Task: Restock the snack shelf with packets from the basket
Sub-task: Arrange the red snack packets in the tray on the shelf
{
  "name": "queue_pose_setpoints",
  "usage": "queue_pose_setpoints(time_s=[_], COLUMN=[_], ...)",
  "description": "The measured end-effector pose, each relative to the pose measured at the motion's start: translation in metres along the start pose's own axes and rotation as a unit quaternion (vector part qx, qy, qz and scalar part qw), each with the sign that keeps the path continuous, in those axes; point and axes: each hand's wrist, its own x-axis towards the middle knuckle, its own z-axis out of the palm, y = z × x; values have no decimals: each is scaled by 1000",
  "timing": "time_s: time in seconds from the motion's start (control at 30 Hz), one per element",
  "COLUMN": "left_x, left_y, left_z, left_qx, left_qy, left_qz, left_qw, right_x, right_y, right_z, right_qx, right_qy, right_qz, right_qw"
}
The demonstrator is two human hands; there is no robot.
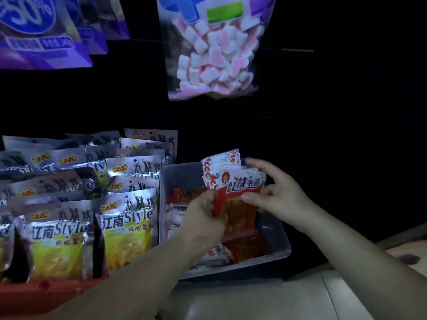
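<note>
While hands (208, 211) (280, 192) pinch packet (239, 181), right fingers (258, 163) seemingly spread.

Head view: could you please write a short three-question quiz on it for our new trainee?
1. True or false: the left hand and the right hand both hold the front red packet.
2. What hangs above the grey tub? A) marshmallow bag B) bottles C) tins
3. Fill in: the silver chip packets stand to the tub's ___.
Key: 1 true; 2 A; 3 left.
</note>
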Motion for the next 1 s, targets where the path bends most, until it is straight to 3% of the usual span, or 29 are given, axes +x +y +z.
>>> queue_pose_setpoints(time_s=[0.17, 0.27, 0.4, 0.5, 0.57, 0.63, 0.73, 0.8, 0.9, 1.0], left_x=[24, 20, 15, 16, 16, 18, 21, 22, 20, 19], left_y=[-23, -30, -37, -41, -44, -43, -41, -40, -40, -42], left_z=[8, 13, 16, 16, 13, 10, 3, -1, -4, -10], left_qx=[10, -10, 23, 40, 45, 42, 13, 7, -16, -56], left_qy=[39, 54, 67, 93, 109, 126, 142, 154, 167, 174], left_qz=[-45, -78, -89, -95, -100, -99, -102, -98, -117, -142], left_qw=[998, 995, 994, 990, 988, 986, 985, 983, 979, 973], right_x=[5, -2, -4, -1, 5, 15, 33, 41, 49, 57], right_y=[35, 51, 55, 39, 31, 32, 38, 46, 56, 68], right_z=[-1, 9, 11, 4, 3, 5, 15, 29, 52, 59], right_qx=[-102, -135, -257, -329, -357, -335, -346, -379, -426, -467], right_qy=[-26, -93, -234, -285, -274, -243, -82, -19, -27, 21], right_qz=[54, 116, 178, 216, 227, 231, 134, 72, 80, 49], right_qw=[993, 980, 921, 874, 863, 881, 925, 922, 901, 883])
